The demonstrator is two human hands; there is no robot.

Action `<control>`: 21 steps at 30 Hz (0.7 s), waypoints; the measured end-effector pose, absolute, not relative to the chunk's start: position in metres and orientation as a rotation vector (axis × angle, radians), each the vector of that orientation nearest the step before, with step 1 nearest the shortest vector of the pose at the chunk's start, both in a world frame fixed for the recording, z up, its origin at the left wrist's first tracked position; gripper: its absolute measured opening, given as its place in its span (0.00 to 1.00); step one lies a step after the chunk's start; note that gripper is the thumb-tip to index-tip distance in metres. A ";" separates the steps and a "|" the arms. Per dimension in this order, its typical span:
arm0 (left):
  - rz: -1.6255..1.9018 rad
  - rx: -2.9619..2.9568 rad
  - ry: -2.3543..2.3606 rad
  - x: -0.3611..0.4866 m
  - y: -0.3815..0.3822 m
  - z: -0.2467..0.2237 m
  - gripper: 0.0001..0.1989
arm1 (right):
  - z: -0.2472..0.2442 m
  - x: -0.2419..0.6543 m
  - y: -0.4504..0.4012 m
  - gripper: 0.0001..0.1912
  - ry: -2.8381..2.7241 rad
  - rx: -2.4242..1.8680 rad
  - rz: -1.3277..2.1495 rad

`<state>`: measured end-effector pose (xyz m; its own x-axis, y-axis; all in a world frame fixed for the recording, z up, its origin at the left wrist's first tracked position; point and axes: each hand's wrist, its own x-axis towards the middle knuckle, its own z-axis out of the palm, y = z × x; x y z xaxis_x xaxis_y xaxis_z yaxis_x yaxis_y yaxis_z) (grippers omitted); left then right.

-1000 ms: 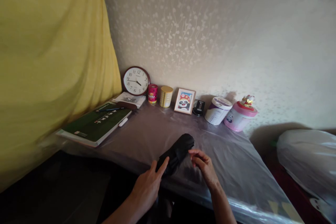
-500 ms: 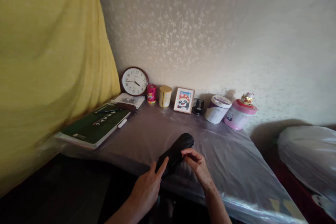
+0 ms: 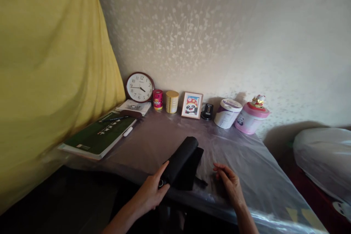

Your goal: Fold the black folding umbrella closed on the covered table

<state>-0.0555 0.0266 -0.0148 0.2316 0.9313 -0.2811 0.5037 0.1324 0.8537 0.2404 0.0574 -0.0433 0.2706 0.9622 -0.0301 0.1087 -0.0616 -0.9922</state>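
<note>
the left hand (image 3: pixel 151 192) grips a black umbrella (image 3: pixel 179 162) at the desk's (image 3: pixel 153 139) near edge, the right hand (image 3: pixel 229 183) curls loosely, empty, and furling, seemingly underway, next wants the flap (image 3: pixel 192 170) pinched.

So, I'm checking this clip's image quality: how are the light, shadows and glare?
Head view: wall dimmer beside the yellow curtain; head view: glare at the near edge of the plastic-covered table; head view: shadow left of the white tub; head view: detail mostly lost on black bundle.
</note>
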 end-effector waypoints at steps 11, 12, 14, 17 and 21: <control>0.690 1.439 1.609 -0.080 0.037 -0.020 0.33 | -0.040 0.238 0.055 0.20 -1.084 -1.406 0.954; 0.693 1.645 1.760 -0.078 0.035 -0.017 0.30 | -0.041 0.237 0.055 0.19 -1.082 -1.410 0.957; 0.572 2.014 1.970 -0.073 0.030 -0.014 0.27 | -0.044 0.237 0.056 0.19 -1.077 -1.416 0.958; 0.211 2.201 2.048 -0.066 0.028 -0.014 0.30 | -0.050 0.238 0.057 0.19 -1.079 -1.411 0.942; -0.013 2.214 2.091 -0.066 0.039 -0.017 0.40 | -0.052 0.238 0.057 0.18 -1.105 -1.404 0.940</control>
<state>-0.0659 0.0386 -0.0171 0.0593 0.9956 -0.0727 0.9964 -0.0546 0.0642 0.2379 0.0570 -0.0519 0.2600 0.9652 0.0292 0.1256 -0.0038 -0.9921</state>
